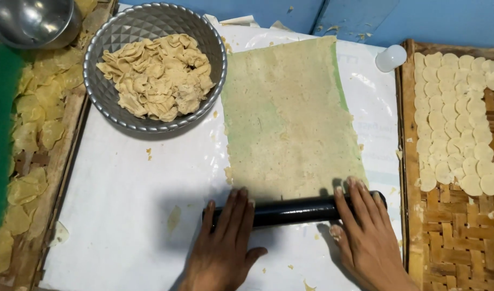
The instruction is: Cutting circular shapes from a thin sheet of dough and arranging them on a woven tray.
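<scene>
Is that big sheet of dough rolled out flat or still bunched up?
Spread flat. The dough sheet lies as a thin rectangle on the white surface, with the black roller at its near edge.

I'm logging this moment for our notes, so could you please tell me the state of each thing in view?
Dough sheet: rolled out thin and flat on the white sheet.
Black rolling pin: lying at the dough's near edge, under both hands.
Left hand: flat on the pin.
Right hand: flat on the pin.
Metal bowl: heaped with dough scraps.
Woven tray: partly covered with overlapping cut rounds.
</scene>
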